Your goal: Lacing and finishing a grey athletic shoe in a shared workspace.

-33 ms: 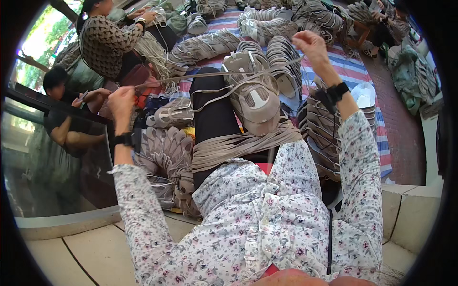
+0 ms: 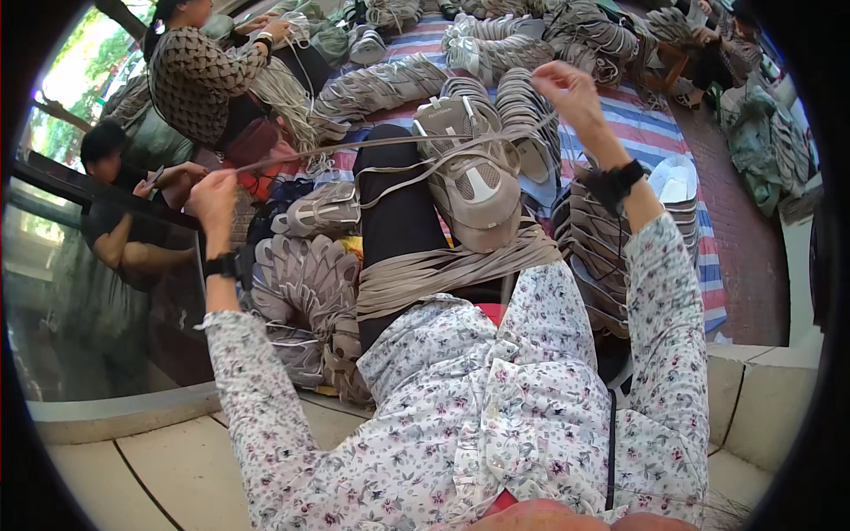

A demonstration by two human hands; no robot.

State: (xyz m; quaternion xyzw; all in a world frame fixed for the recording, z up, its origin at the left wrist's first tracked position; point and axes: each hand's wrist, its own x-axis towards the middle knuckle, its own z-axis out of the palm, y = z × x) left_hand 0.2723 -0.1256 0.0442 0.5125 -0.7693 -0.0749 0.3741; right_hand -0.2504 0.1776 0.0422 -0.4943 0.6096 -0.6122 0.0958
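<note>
A beige-grey sneaker (image 2: 478, 181) rests on my lap, its toe toward me. From its eyelets a flat beige shoelace (image 2: 328, 149) stretches nearly straight out to the left, where my left hand (image 2: 212, 205) pinches it. Raised at the upper right, my right hand (image 2: 571, 96) has thumb and fingers together on the other stretch of lace, which runs up from the shoe. A thick bundle of loose beige laces (image 2: 443, 276) lies across my thighs, just below the toe.
Rows of nested sneakers (image 2: 305, 279) stand left of my legs, with more stacked shoes (image 2: 589, 252) to the right. Striped sheeting (image 2: 651, 133) covers the ground ahead. A person in a patterned top (image 2: 199, 80) sits at the far left, near a dark glass panel (image 2: 115, 301).
My left hand has moved a little left and down, drawing its lace outward. My right hand has shifted slightly left and down. The sneaker stays in place on my lap.
</note>
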